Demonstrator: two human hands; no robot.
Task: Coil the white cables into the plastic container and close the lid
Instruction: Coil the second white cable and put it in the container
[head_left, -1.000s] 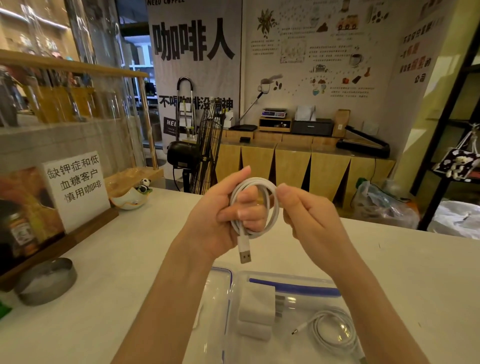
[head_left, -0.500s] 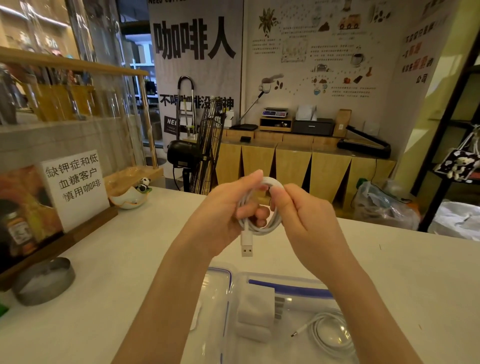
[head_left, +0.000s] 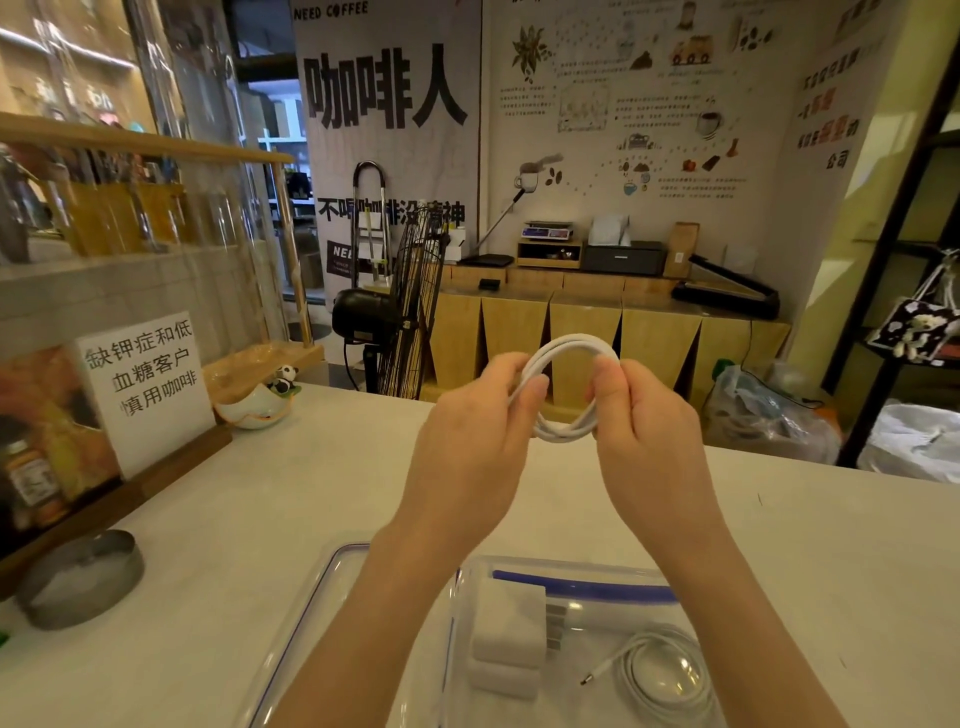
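- Two hands hold one white cable coil (head_left: 563, 387) up over the table (head_left: 260, 519); our left hand (head_left: 467, 441) pinches its left side, our right hand (head_left: 649, 441) pinches its right side, both closed on the loops
- A second ago the plug end hung loose below our left fingers; now no loose end shows, and the coil has turned from upright in one hand to spread flat between both; we judge the winding is done and the tail tucked in or hidden behind our fingers
- Below our wrists the plastic container (head_left: 571, 566) sits open on the table, already holding a second coiled cable (head_left: 670, 675) at its right and white chargers (head_left: 506, 629) at its left
- Beside the container on the left lies the clear lid (head_left: 311, 597) with its blue edge, not yet on
- We reckon the next step is lowering this coil into the free space, then fitting the lid; the loops may spring apart once let go
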